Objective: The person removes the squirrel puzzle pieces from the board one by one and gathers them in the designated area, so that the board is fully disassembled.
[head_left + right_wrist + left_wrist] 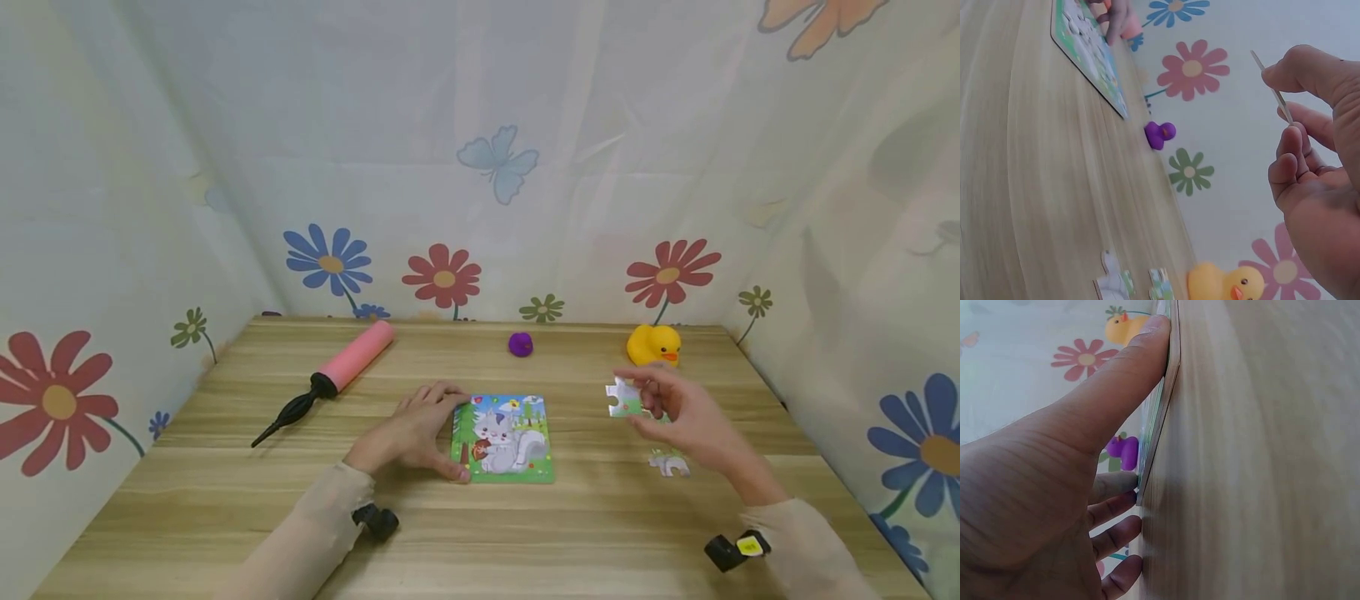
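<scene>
A puzzle board with a grey squirrel picture lies in the middle of the wooden table. My left hand rests at its left side, thumb on the near corner and index finger at the far corner. The left wrist view shows the other fingers touching the tabletop. To the right, my right hand pinches a puzzle piece between thumb and fingers, raised above the table; the right wrist view shows this piece edge-on. Below that hand lies a loose grey-and-white puzzle piece. Another small puzzle piece lies near the yellow duck.
A yellow rubber duck sits at the back right, and a small purple duck at the back middle. On the left lies a pink hand pump with a black nozzle. A flower-printed curtain surrounds the table.
</scene>
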### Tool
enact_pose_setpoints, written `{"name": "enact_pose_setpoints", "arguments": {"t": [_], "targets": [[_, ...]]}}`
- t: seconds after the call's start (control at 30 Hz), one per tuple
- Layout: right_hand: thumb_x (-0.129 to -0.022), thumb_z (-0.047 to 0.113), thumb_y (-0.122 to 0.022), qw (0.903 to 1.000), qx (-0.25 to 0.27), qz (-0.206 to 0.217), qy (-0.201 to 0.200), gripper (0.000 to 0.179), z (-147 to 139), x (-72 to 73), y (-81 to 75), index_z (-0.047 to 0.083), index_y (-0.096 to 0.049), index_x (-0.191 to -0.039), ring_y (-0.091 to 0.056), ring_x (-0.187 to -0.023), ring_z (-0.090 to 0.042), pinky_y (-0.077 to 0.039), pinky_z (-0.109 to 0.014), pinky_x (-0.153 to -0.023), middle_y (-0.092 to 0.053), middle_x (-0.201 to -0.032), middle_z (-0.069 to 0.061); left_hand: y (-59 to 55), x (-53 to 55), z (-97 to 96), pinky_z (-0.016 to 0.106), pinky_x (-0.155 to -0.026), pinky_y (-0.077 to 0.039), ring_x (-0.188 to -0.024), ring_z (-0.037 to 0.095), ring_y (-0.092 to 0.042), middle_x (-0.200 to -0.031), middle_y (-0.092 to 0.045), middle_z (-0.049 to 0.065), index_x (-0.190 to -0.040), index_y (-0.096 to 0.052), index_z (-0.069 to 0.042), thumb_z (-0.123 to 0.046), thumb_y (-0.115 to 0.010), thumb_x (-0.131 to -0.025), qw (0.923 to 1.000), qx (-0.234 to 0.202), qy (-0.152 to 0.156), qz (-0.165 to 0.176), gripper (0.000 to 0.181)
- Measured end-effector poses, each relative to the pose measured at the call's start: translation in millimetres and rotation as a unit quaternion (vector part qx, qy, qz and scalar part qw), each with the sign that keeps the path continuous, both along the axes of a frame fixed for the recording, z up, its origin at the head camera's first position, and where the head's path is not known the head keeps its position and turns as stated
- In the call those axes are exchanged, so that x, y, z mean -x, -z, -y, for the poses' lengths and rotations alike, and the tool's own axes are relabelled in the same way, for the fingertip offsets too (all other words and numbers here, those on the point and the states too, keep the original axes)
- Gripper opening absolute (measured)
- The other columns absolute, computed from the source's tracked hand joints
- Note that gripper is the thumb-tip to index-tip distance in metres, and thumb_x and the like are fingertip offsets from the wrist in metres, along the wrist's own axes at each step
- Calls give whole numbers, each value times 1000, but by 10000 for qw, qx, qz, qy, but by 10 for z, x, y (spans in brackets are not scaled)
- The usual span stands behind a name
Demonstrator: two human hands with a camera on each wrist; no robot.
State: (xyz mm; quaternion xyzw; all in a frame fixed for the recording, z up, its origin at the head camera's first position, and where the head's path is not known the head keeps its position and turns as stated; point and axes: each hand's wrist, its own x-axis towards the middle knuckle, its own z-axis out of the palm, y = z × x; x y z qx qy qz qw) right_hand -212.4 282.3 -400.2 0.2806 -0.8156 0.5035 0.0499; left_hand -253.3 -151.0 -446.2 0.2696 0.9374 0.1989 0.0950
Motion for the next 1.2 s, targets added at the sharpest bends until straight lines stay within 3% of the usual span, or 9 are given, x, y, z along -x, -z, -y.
{"name": "enact_pose_setpoints", "arguments": {"t": [0.23, 0.57, 0.9, 1.2], "targets": [[-96, -8, -81, 9998, -138, -86, 92, 54, -216, -143, 2, 0, -66, -147, -53, -86, -25, -49, -28, -65, -53, -99, -14, 17, -10, 10, 71, -129, -28, -159, 37, -33, -173, -37, 11, -171, -43, -13, -64, -101, -73, 10000, -12, 1, -17, 124], [-96, -3, -84, 9984, -359, 350, 271, 51, -537, -377, 192, -1, -67, -145, -57, -84, -21, -50, -28, -64, -55, -100, -12, 0, -3, -1, 70, -130, -27, -159, 37, -32, -174, -36, 11, -171, -42, -15, -65, -100, -74, 10000, 11, 54, -47, 124], [-98, 14, -87, 9834, -812, 1515, 589, 58, -777, -539, 389, 2, -64, -151, -60, -85, -22, -51, -31, -65, -60, -101, -10, 1, -7, -2, 70, -129, -28, -159, 37, -32, -174, -36, 10, -172, -42, -15, -65, -100, -74, 10000, -21, 44, -5, 125], [-101, 12, -83, 9787, -839, 1874, 83, 53, -891, -629, 566, 2, -64, -150, -59, -88, -22, -49, -30, -65, -58, -101, -10, -16, -7, 15, 71, -129, -27, -159, 38, -33, -174, -37, 12, -171, -42, -12, -63, -102, -72, 9999, -142, 71, 12, 126]]}}
